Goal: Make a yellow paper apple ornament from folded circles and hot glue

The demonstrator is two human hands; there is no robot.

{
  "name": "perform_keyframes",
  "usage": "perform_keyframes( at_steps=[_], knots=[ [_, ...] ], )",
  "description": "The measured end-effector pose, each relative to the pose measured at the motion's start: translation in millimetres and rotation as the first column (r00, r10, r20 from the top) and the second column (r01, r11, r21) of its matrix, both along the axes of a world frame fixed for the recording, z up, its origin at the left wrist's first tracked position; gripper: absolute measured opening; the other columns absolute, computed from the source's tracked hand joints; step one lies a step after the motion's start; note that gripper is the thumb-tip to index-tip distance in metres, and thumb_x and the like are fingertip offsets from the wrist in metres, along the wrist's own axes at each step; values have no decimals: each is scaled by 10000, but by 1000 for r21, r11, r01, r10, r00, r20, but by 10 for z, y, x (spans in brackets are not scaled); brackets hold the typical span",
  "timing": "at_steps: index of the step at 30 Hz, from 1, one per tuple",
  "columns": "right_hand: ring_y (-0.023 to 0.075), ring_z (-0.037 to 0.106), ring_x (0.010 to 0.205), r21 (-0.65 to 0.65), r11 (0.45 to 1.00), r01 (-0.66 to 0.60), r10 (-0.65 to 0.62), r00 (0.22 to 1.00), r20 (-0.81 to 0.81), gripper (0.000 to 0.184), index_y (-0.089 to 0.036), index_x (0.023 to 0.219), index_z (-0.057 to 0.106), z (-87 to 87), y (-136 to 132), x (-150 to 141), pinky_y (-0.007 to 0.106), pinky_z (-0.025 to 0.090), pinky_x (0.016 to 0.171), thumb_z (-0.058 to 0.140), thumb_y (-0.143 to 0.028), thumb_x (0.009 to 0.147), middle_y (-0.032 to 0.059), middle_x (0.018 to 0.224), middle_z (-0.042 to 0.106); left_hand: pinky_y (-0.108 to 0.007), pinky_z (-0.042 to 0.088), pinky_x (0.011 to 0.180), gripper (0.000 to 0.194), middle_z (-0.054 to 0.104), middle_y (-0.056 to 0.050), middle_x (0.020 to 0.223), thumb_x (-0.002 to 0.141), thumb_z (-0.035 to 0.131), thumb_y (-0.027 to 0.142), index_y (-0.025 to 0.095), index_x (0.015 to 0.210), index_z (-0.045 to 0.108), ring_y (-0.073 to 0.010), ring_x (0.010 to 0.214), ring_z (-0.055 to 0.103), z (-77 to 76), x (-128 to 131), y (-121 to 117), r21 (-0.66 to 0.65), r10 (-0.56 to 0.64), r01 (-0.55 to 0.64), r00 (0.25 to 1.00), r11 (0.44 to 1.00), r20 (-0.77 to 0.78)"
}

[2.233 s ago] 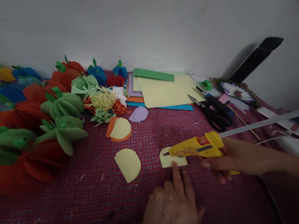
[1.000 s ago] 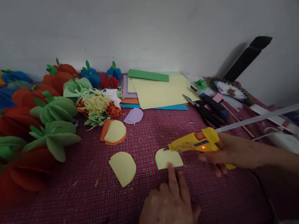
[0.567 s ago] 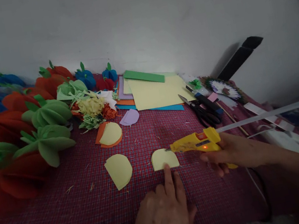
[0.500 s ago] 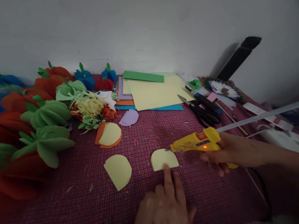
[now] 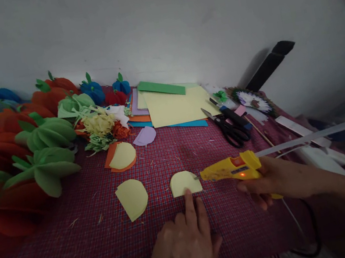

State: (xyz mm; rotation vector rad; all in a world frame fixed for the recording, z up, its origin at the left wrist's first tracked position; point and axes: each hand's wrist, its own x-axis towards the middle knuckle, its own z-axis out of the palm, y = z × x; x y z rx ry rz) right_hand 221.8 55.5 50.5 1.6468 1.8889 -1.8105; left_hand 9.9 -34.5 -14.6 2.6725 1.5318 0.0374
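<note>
My right hand [image 5: 272, 182] is wrapped round a yellow hot glue gun [image 5: 229, 168] with a long glue stick [image 5: 317, 135] out of its back. An orange light glows on the gun's side. Its nozzle tip is at the right part of the curved edge of a folded pale yellow paper piece [image 5: 179, 183]. The index fingertip of my left hand [image 5: 182, 245] presses on the straight near edge of that piece; the hand's other fingers lie partly bent on the cloth. Left of it lies a stack of pale yellow half-round papers [image 5: 133, 199].
Paper pumpkins [image 5: 46, 133] crowd the left. Further back are crumpled paper shreds [image 5: 100, 124], lilac cutouts [image 5: 145, 136], yellow-on-orange cutouts [image 5: 122, 156] and coloured sheets [image 5: 178, 105]. Black scissors [image 5: 228, 130], a cutter [image 5: 235, 118] and a wooden stick [image 5: 259, 131] lie right. A dark cable hangs lower right.
The glue gun's nozzle has moved along the paper's curved edge from its left to its right side. My left finger stays on the paper. The whole view has shifted, so things appear further left.
</note>
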Motion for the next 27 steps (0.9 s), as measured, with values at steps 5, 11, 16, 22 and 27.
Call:
perform_keyframes(
  at_steps=[5, 11, 16, 22, 27],
  knots=[
    [70, 549, 475, -12, 1000, -10, 11, 1000, 15, 282, -106, 876, 519, 10, -38, 23, 142, 426, 437, 548, -370, 781, -3, 539, 585, -293, 507, 482, 509, 410, -207, 1295, 809, 434, 411, 140, 1241, 451, -186, 653, 611, -1, 4, -5, -3, 7, -7, 1000, 1000, -10],
    [67, 537, 464, -6, 1000, -29, 29, 999, 45, 307, -119, 816, 521, 9, -94, 74, 149, 435, 441, 530, -424, 778, -4, 535, 588, -290, 502, 484, 511, 404, -210, 1298, 807, 443, 406, 142, 1244, 449, -182, 650, 609, 1, 2, -13, -3, 17, -17, 1000, 1000, -17],
    [67, 532, 461, -30, 998, -49, 51, 997, 52, 320, -115, 839, 525, 13, -103, 92, 150, 435, 446, 533, -429, 773, 7, 546, 604, -295, 495, 466, 517, 404, -217, 1296, 812, 431, 407, 132, 1250, 439, -181, 635, 604, 11, -6, 10, 6, 6, -6, 1000, 1000, -22],
    [69, 531, 459, -51, 998, -47, 51, 995, 82, 293, -126, 819, 527, 27, -124, 99, 143, 425, 438, 544, -414, 770, 5, 535, 596, -287, 488, 466, 518, 407, -221, 1292, 816, 422, 417, 136, 1251, 440, -178, 634, 603, 31, -9, 9, 2, 8, -8, 1000, 1000, -26],
    [77, 545, 475, -47, 999, -19, 21, 998, 57, 273, -129, 849, 525, 28, -128, 97, 150, 435, 449, 552, -390, 773, 5, 550, 598, -300, 496, 469, 513, 407, -219, 1292, 814, 431, 398, 131, 1253, 436, -186, 639, 607, 49, -4, 12, -20, 5, -6, 1000, 1000, -22]
  ],
)
